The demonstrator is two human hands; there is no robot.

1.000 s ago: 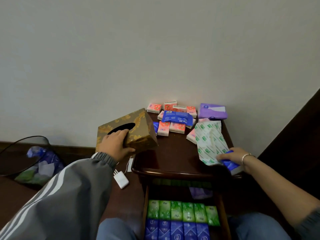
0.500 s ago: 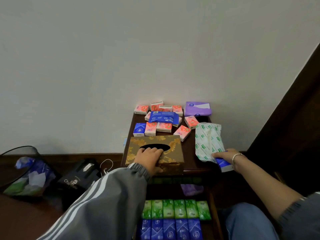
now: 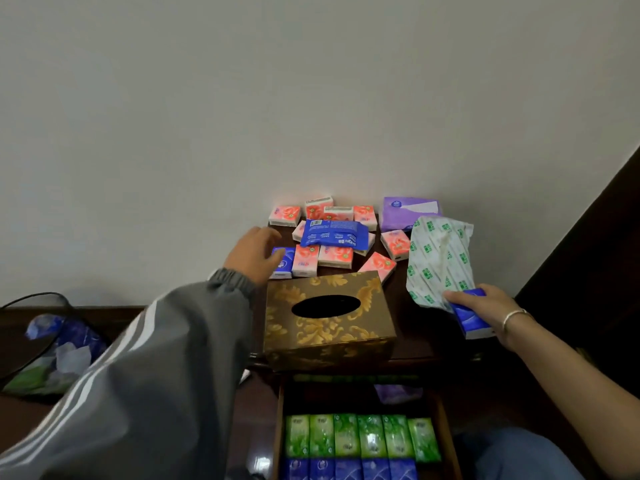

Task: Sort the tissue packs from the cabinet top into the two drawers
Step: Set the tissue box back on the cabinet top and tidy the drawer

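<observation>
cabinet top (image 3: 398, 306), right edge: right hand (image 3: 491, 306) grips blue pack (image 3: 472, 320).

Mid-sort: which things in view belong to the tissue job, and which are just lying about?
Job: pink packs, flat blue pack, purple pack, small blue pack in the right hand, open drawer.
Lying about: gold tissue box, crumpled green-print wrapper, waste bin.

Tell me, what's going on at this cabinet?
A person is sorting tissue packs. The left hand reaches, open, toward the pink packs on the cabinet top, behind a gold box. The right hand holds a blue pack against a green-print wrapper. The drawer below is open, with green packs in a row.
</observation>
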